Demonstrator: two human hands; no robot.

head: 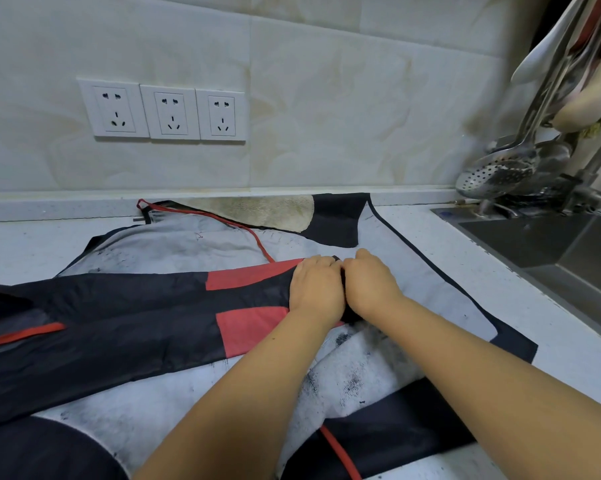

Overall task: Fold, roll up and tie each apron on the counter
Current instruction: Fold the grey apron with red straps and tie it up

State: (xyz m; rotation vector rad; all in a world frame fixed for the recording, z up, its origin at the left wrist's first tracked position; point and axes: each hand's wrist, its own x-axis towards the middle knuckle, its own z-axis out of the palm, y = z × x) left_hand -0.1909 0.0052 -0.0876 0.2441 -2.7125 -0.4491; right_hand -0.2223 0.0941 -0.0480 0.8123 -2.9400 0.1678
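Note:
A folded dark navy apron [119,320] with red patches lies as a long strip across the counter, running from the left edge to the middle. At its right end my left hand [314,287] and my right hand [370,284] sit side by side, fingers curled down over the rolled end of the strip. Under it spreads a second apron [174,247], its pale grey lining up, with dark edging and red straps [243,230].
A steel sink [548,244] is sunk into the counter at the right, with a slotted ladle [496,171] and other utensils hanging above it. A beige towel [267,209] lies at the back against the wall. Three wall sockets [164,112] sit above the counter [569,344].

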